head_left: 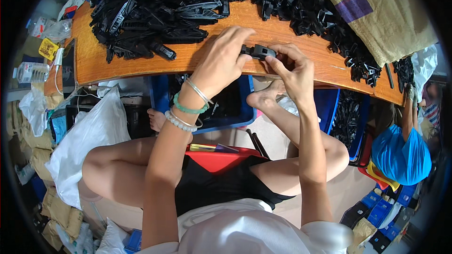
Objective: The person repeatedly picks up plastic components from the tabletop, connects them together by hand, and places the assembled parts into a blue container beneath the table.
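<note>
Just above the table's near edge, both hands meet at a small black plastic part [258, 51] of blocky, elongated shape. My left hand [220, 59], with bracelets at the wrist, closes on the part's left end; its palm and fingers cover that end. At the other end, my right hand [293, 65] pinches the part between thumb and fingers. Whether it is one piece or two joined pieces, I cannot tell. A similar loose black piece [163, 51] lies to the left, at the edge of a big heap of black plastic parts [150, 11].
The wooden table [127, 63] curves across in front of me. More black parts [301, 7] continue rightward to a woven sack [386, 14]. Below the edge are blue bins [230, 123] holding black parts. A white plastic bag [101, 134] hangs at left; a person in blue [400, 153] is at right.
</note>
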The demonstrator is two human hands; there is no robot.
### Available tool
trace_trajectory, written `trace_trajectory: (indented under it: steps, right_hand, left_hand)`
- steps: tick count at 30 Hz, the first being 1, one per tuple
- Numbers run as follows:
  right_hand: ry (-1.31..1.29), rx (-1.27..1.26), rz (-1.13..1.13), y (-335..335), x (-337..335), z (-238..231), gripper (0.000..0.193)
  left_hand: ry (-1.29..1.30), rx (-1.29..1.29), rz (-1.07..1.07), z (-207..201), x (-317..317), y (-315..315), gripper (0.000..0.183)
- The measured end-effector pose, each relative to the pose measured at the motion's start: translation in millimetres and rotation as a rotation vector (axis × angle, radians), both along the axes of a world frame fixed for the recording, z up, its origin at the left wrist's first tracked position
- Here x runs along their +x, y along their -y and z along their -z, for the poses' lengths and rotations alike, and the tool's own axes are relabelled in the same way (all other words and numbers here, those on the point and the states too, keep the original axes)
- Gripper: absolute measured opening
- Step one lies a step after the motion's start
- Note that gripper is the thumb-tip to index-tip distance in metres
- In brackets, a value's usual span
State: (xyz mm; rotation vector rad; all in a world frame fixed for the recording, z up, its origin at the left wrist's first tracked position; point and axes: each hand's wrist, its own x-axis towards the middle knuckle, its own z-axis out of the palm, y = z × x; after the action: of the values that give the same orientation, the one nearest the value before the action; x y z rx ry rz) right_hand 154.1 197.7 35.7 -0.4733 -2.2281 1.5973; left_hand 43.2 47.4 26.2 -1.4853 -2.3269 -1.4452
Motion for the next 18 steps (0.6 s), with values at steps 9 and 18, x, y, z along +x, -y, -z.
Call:
trace_trajectory:
  steps: [9, 18]
  right_hand:
    - [-0.009, 0.212, -0.114, -6, -2, -8, 0.023]
    - [0.018, 0.162, -0.238, -7, 13, -11, 0.020]
  left_hand:
    - [0.034, -0.020, 0.019, -6, -2, 8, 0.019]
    - [0.110, -0.044, 0.032, -14, -6, -1, 0.032]
